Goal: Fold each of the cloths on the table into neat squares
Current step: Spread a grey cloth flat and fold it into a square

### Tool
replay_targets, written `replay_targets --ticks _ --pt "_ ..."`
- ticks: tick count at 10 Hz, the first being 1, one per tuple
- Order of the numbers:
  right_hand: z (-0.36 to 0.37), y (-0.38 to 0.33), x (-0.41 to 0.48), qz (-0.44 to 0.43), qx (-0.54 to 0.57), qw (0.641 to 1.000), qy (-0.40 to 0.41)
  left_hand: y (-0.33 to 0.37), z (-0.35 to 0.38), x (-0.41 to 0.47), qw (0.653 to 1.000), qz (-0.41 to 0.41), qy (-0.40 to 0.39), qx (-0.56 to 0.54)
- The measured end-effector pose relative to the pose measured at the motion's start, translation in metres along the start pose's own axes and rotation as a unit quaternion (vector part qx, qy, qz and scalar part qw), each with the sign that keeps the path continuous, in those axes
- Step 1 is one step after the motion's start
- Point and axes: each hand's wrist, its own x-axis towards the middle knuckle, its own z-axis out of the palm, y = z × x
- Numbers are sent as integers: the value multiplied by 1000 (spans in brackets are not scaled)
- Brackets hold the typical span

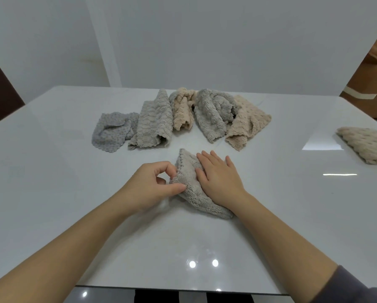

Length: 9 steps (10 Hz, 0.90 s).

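Cloth in work: the grey cloth (pixel 188 167) lies on the desk (pixel 73 171) directly in front of the person. It is already folded small but sits a bit skew, with one corner pointing away.
Left grip: the left hand (pixel 152 184) pinches the left edge of the grey cloth between thumb and first finger; the other fingers are curled.
Right grip: the right hand (pixel 218 178) lies flat on the grey cloth with the fingers spread and presses it down. It holds nothing.
Step, as I judge: to line up the edge layers and make the shape square.
How to do it well: keep the flat hand heavy, so the lower layers do not slip. Pull the pinched edge only a little, until the layers lie one over the other. Then stroke from the middle outward, because the thick fluff springs up.
Risk: a strong pull can open the fold under the palm.
Waiting: the pile of cloths (pixel 183 119) lies behind the grey cloth, unfolded. One beige cloth (pixel 366 145) lies far to the right of it and seems finished.
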Motion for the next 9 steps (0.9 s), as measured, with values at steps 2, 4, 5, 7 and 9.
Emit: replay_targets --ticks 2,4,5,7,9 --pt "1 1 0 4 4 1000 1 6 -13 18 982 -109 -152 31" --pt "1 0 0 0 -2 1000 2 10 -14 28 959 -135 -249 -14" --pt "0 0 -1 -1 -2 1000 0 8 -13 28 949 -132 -283 -43" --pt "3 -2 0 -1 -4 1000 4 -1 -14 19 959 -176 -219 -24" --pt "6 -14 9 -29 7 1000 -1 -11 -19 2 986 -147 -75 -7"
